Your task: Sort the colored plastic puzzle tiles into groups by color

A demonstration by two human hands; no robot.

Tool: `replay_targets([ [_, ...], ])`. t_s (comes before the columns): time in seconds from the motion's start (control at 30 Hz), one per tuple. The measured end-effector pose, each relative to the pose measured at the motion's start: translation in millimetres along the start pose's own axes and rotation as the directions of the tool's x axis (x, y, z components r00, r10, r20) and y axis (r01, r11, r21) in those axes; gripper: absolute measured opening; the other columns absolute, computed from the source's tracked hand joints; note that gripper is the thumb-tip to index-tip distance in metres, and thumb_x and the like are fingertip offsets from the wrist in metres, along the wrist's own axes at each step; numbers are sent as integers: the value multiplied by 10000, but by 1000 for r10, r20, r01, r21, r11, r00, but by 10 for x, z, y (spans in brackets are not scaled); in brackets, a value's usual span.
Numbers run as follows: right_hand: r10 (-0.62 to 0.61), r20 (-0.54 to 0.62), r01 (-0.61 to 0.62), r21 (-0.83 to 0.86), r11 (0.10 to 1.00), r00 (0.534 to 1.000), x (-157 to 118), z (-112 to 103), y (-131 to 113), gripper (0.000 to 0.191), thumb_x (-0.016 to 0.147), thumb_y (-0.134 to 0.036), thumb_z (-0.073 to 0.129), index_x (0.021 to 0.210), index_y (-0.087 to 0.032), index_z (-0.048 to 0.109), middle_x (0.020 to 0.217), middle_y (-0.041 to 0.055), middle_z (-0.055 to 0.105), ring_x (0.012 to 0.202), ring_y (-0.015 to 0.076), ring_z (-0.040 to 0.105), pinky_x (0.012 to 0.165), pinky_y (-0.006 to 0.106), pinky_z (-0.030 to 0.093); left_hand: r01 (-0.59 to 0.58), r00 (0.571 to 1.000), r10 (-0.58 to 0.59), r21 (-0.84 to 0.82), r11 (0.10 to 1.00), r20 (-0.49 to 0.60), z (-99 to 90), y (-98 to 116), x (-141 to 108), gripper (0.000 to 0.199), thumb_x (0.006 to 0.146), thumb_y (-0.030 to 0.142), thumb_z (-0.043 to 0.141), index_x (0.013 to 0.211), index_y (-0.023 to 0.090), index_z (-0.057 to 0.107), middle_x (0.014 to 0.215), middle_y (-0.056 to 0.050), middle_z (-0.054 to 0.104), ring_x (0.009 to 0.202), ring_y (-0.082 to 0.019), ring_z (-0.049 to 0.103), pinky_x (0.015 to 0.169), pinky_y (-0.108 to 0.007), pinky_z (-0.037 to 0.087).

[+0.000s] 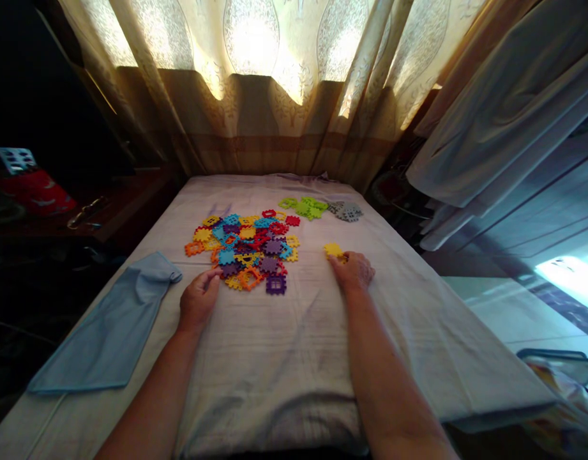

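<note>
My right hand pinches a yellow interlocking plastic tile with notched edges, on or just above the sheet, right of the mixed pile. At the lower left edge of that pile is my left hand, its fingers curled together; whether anything is between them is hidden. The pile holds red, orange, yellow, blue and purple notched tiles, some solid and some with open frames. A purple window-like tile lies at its near edge. Farther back sit a group of lime green tiles and a group of grey tiles.
A light blue cloth bag lies left on the white sheet covering the table. Curtains hang behind. Clothes hang at the right. A red container stands on dark furniture at the left.
</note>
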State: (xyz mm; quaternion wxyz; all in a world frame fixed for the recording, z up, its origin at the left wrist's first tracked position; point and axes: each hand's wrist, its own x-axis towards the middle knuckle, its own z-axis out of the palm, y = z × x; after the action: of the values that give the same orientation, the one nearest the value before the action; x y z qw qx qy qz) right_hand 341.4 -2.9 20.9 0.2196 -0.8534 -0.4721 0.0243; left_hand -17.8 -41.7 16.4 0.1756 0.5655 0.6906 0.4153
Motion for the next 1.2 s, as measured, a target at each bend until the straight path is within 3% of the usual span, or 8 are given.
replay_targets([
  [0.27,26,27,-25,-60,998,999,-54,-38,-56,498,862,-483,566,1239,-168,649,1253,157,619,1156,316,531,945,452,386,-12,1000,12,23,1000,6,-5,-24,9,337,821,359,498,1024,226,732,1079,-34,757,1021,-218,691,919,-328,527],
  [0.4,-93,-11,93,-25,995,996,-124,-6,-174,451,886,-371,548,1287,-179,624,1268,153,615,1156,313,525,951,450,376,-16,1000,15,27,1000,7,-4,-20,10,328,822,360,503,1014,232,735,1067,-30,759,990,-217,699,900,-325,535],
  [0.47,-233,-21,233,14,972,972,-184,43,-269,395,887,-311,537,1245,-200,659,1246,136,627,1141,294,529,963,434,368,-15,1000,15,34,999,4,-5,-16,9,318,823,357,507,1005,237,738,1057,-24,762,977,-213,702,890,-318,538],
  [0.57,-446,-2,445,86,891,895,-284,140,-419,341,882,-254,529,1170,-224,709,1205,113,649,1120,260,536,984,401,363,-21,1000,21,34,999,0,-10,-14,5,309,819,344,514,1002,236,738,1049,-21,764,987,-208,700,895,-310,536],
  [0.67,-567,40,562,98,822,823,-362,220,-535,340,878,-223,532,1162,-253,715,1222,98,650,1141,251,528,1011,399,350,-31,1000,30,29,999,6,-14,-13,0,309,823,344,514,1006,237,737,1051,-18,764,991,-204,699,899,-307,534],
  [0.83,-596,112,596,32,802,795,-419,258,-616,327,900,-228,520,1159,-303,705,1303,81,616,1203,255,499,1016,418,341,-28,1000,28,24,999,8,-10,-9,-1,320,826,348,501,1012,231,734,1065,-26,760,1009,-212,696,915,-321,529],
  [1.0,-591,91,588,59,806,801,-400,253,-569,222,883,-257,551,1023,-210,718,1296,117,618,1205,261,501,1027,412,340,-12,1000,11,43,999,9,-9,-3,1,328,823,359,500,1016,229,732,1068,-34,759,1003,-219,698,896,-326,535],
  [1.2,-660,107,649,124,750,743,-355,220,-459,128,855,-276,581,884,-202,682,1093,98,690,1076,236,553,978,367,364,-21,1000,20,52,998,17,-8,-4,5,334,829,360,491,1020,233,734,1079,-39,756,1016,-231,696,910,-350,533],
])
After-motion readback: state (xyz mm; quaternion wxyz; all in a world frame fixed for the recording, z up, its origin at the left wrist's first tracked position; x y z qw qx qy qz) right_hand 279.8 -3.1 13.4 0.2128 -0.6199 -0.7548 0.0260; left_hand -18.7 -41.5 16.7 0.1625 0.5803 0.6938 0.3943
